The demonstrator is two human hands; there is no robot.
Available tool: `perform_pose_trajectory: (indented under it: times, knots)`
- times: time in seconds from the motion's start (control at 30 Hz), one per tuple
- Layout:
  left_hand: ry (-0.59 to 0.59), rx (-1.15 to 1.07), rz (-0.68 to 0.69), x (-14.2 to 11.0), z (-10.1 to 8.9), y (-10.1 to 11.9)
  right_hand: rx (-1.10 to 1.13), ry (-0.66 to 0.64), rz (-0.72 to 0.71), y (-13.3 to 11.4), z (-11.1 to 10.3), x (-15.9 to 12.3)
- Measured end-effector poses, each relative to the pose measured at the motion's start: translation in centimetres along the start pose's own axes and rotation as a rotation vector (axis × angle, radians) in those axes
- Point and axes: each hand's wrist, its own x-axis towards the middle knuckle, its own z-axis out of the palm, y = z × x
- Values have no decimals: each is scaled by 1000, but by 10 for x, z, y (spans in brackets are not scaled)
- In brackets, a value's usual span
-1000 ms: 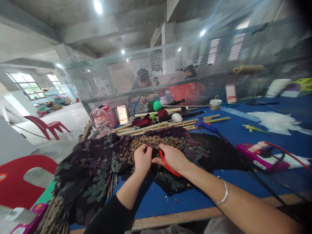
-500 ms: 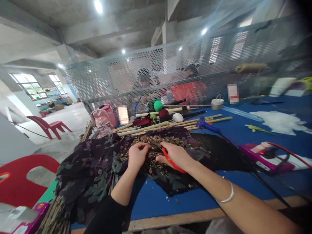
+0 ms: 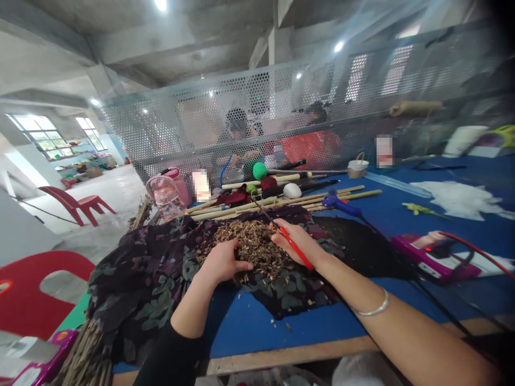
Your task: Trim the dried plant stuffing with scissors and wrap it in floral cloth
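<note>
Between the two forearms, a bare strip of blue tabletop point(image 3: 249, 335) gives a low way in to the heap of dry brown plant cuttings point(image 3: 257, 246). The bare left hand point(image 3: 221, 260) blocks the heap's left side, the bare right hand point(image 3: 295, 241) its right, and the red-handled metal scissors point(image 3: 296, 249) slant across its far right edge; the middle lies open from above. Beyond, long pale wooden sticks point(image 3: 249, 206) and a round green ball point(image 3: 259, 171) bar the way, with a grey perforated metal screen point(image 3: 161, 136) standing behind. Leftward, dark floral cloth point(image 3: 145, 284) bunches up. Rightward, a corded blue gun-shaped tool point(image 3: 341, 205) and a magenta box point(image 3: 434, 260) flank a bare patch of tabletop.
</note>
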Motion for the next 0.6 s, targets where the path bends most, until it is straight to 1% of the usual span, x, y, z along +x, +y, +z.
perform_pose_trajectory:
  times: [0.07,0.13,0.23,0.3,0.33,0.37,0.4,0.47,0.53,0.6]
  knots:
    - [-6,13,-5,4,4,-5,-4,-6,7,-2,0,0]
    - [34,3,-2,9,7,-8,-13,-9,15,-3,1,0]
    - [180,-35,-27,15,6,-11,-19,-2,22,-2,2,-1]
    - [285,-37,-63,13,-1,-11,-27,0,22,-2,2,-1]
    - [303,-21,-87,9,-6,-11,-32,1,23,-2,2,-1]
    - [288,9,-114,4,-12,-9,-36,3,25,-2,2,0]
    - [238,49,-146,-3,-16,-6,-38,4,28,-3,2,0]
    - [65,138,-194,-20,-21,2,-31,0,32,-3,3,0]
    - [-55,212,-234,-38,-16,12,-22,-5,29,-2,4,0]
    - [-89,214,-236,-51,-4,20,-17,-6,16,0,5,0]
